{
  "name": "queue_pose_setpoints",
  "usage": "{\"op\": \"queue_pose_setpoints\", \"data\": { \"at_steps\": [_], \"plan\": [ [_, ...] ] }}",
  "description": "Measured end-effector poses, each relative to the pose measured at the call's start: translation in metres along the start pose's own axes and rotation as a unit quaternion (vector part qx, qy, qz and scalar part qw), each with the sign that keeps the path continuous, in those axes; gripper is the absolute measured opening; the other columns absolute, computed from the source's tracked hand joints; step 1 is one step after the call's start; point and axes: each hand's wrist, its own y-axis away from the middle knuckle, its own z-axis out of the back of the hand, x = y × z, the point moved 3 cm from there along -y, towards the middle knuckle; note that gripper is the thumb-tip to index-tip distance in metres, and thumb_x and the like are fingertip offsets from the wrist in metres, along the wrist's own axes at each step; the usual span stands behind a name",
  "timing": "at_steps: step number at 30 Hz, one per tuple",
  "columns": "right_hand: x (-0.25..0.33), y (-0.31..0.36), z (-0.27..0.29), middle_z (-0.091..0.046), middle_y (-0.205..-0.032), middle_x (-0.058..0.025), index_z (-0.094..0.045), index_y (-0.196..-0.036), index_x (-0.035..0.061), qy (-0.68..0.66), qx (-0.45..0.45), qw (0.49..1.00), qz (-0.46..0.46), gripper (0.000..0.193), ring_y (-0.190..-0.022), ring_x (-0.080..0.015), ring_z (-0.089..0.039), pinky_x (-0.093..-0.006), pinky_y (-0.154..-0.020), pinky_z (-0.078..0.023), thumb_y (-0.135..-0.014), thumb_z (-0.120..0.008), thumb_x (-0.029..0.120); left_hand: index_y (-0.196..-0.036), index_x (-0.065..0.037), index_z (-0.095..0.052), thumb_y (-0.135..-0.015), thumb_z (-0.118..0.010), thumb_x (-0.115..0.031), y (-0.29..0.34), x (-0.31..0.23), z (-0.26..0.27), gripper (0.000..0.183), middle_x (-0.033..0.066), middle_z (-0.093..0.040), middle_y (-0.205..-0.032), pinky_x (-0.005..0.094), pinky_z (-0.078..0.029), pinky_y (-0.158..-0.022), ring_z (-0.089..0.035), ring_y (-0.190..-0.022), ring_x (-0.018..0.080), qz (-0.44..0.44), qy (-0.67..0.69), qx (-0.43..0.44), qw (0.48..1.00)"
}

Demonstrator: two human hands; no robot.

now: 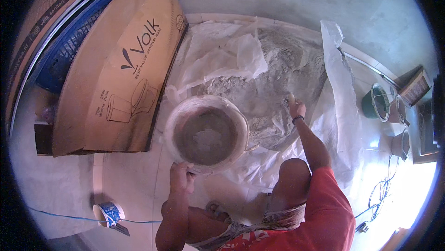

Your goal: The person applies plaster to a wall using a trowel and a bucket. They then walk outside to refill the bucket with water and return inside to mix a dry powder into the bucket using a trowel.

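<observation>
A large pale bucket (172, 147) stands in front of me, partly filled with wet grey mortar (206, 135). My left hand (182, 177) is closed on its near rim. To the right of the bucket, a broad heap of grey cement-like powder (278, 82) lies on a crumpled white plastic sheet (232, 54). Reaching over the heap, my right hand (297, 109) is closed around a tool's pale handle (291, 98). The working end of that tool cannot be made out against the grey powder.
A big cardboard box (134, 65) leans at the left, beside a blue plastic basket (58, 65). Near the lower left lies a small blue-and-white tub (109, 215) by a blue cable. A green bucket (375, 103) and black cables (382, 188) are at the right.
</observation>
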Motion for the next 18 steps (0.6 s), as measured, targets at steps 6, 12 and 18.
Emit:
{"op": "queue_pose_setpoints", "data": {
  "at_steps": [6, 12, 18],
  "plan": [
    [-0.015, 0.005, 0.004, -0.065, -0.076, -0.0154, -0.066, -0.098, 0.0078, -0.011, 0.002, 0.999, 0.047, 0.034, -0.073, -0.0268, -0.064, -0.0375, -0.066, -0.048, -0.073, -0.062, 0.032, -0.114, 0.002, -0.041, -0.069, -0.051, 0.003, -0.009, 0.006, 0.02, 0.046, 0.0122, -0.051, -0.102, 0.0407, -0.051, -0.073, -0.055, -0.084, 0.0236, -0.013, -0.018, 0.009, 1.0],
    [-0.043, 0.006, 0.028, -0.06, -0.06, -0.0056, -0.067, -0.091, 0.004, -0.035, 0.017, 0.996, 0.085, 0.031, -0.051, -0.0128, -0.056, -0.03, -0.049, -0.045, -0.076, -0.063, 0.031, -0.107, 0.001, -0.043, -0.068, -0.051, 0.002, -0.013, 0.01, 0.004, 0.04, 0.0113, -0.05, -0.096, 0.0367, -0.052, -0.064, -0.054, -0.08, 0.0204, 0.006, -0.049, 0.013, 0.999],
    [-0.006, 0.041, 0.073, -0.058, -0.058, -0.0033, -0.067, -0.089, 0.0039, -0.094, 0.074, 0.988, 0.097, 0.027, -0.046, -0.0088, -0.052, -0.0253, -0.041, -0.04, -0.075, -0.066, 0.028, -0.099, 0.0, -0.045, -0.067, -0.052, 0.002, -0.021, 0.015, -0.002, 0.033, 0.009, -0.048, -0.088, 0.0372, -0.052, -0.061, -0.054, -0.074, 0.0198, 0.032, -0.067, 0.018, 0.997]
  ]
}}
